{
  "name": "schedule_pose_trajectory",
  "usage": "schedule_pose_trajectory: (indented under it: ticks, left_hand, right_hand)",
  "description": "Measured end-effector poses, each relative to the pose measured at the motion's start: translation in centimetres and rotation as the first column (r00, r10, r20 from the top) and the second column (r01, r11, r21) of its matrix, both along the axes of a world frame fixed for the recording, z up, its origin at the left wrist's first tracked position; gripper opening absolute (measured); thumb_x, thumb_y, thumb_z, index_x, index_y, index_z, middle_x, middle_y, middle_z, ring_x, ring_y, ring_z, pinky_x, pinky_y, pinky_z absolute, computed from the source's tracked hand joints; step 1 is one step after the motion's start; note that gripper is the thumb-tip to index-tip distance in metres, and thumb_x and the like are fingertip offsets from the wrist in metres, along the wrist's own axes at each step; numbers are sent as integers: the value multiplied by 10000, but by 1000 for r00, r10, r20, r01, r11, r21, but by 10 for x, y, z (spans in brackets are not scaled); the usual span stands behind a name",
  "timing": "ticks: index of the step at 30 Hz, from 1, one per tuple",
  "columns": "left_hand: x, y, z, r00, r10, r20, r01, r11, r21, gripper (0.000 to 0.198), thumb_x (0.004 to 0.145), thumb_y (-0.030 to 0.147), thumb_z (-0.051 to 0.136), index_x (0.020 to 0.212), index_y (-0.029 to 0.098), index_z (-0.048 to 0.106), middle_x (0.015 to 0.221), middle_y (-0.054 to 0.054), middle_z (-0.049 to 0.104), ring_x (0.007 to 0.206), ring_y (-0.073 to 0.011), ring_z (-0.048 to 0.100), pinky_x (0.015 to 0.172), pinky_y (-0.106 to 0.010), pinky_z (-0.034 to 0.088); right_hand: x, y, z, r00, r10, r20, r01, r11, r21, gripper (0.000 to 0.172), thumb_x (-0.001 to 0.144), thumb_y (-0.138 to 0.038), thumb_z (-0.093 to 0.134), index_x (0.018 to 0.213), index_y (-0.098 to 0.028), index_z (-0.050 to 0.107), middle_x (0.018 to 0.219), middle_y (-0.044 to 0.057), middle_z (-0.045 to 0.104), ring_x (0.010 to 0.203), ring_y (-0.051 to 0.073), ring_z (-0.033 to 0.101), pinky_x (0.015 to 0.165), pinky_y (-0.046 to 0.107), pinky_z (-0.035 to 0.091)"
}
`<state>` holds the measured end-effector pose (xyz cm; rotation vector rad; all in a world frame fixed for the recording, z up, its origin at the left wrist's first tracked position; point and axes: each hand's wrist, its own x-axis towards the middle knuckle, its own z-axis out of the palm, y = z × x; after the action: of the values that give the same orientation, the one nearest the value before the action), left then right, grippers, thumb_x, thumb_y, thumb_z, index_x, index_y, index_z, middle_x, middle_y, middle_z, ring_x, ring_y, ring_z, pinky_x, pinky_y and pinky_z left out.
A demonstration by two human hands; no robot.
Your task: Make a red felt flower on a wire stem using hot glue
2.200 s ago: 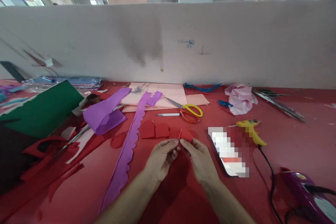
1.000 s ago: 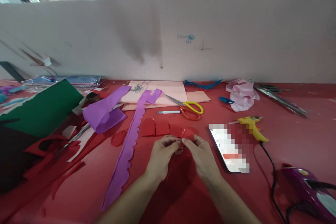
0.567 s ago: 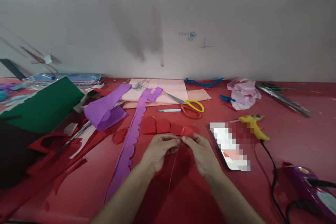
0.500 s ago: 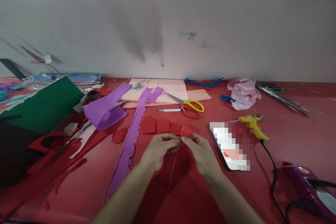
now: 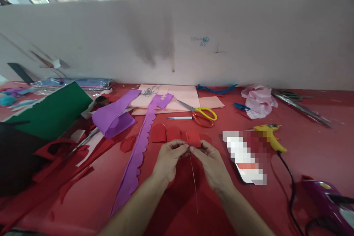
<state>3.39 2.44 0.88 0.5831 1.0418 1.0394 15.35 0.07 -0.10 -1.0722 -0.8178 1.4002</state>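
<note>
My left hand (image 5: 172,158) and my right hand (image 5: 208,158) meet fingertip to fingertip above the red table. Between them they pinch the lower edge of a red felt petal (image 5: 195,138), rounded in shape like its neighbours. A thin strand, wire or thread (image 5: 194,177), hangs from the pinch toward me, and a short thin piece shows upright in front of the petal. Just beyond the fingers, more red felt petals (image 5: 159,134) lie in a row. The fingertips hide exactly how the strand meets the felt.
Left of my hands runs a scalloped purple strip (image 5: 138,155). Scissors (image 5: 200,112) and a white pen (image 5: 180,118) lie beyond the petals. To the right are a phone (image 5: 245,158), a yellow glue gun (image 5: 267,134) with its cord, and a purple device (image 5: 326,199). A green board (image 5: 55,107) leans left.
The strand's hanging end has swung from left to right. The petal in my fingers sits flatter, with the short thin piece now showing upright. My whole view has shifted slightly.
</note>
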Motion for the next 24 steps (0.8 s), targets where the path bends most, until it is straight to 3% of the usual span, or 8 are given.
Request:
schedule_pose_trajectory:
  ticks: [5, 10, 16, 24]
  left_hand:
    - [3, -1, -3, 996, 72, 51, -71, 997, -13, 131, 527, 149, 751, 641, 142, 686, 639, -5, 642, 594, -90, 555, 622, -215, 422]
    - [-1, 3, -11, 988, -65, 142, 72, 996, -45, 64, 594, 180, 705, 585, 142, 654, 576, -3, 604, 549, -109, 528, 588, -248, 413]
    - [-4, 4, -8, 995, -49, 92, 51, 998, -20, 56, 598, 146, 689, 577, 148, 637, 564, 21, 573, 537, -86, 502, 539, -211, 372]
    - [-5, 3, 4, 995, -55, -89, 64, 992, 108, 78, 618, 182, 696, 578, 160, 633, 630, 9, 569, 610, -101, 507, 599, -223, 378]
  right_hand:
    - [-2, -1, 1, 1000, 2, 30, -2, 1000, 3, 174, 721, -259, 697, 884, -207, 660, 843, 22, 671, 768, 155, 587, 757, 303, 460]
    - [-2, -1, 3, 1000, 21, 15, -20, 998, -57, 203, 692, -286, 720, 849, -175, 656, 743, 21, 648, 630, 131, 562, 589, 259, 452]
    - [-1, -2, 12, 993, -1, 120, 18, 989, -145, 182, 669, -319, 727, 679, -157, 645, 545, -10, 597, 504, 108, 515, 494, 233, 386]
    - [2, -2, 11, 994, 35, 106, -15, 981, -192, 171, 676, -313, 707, 652, -155, 648, 528, -7, 604, 461, 95, 491, 445, 220, 333]
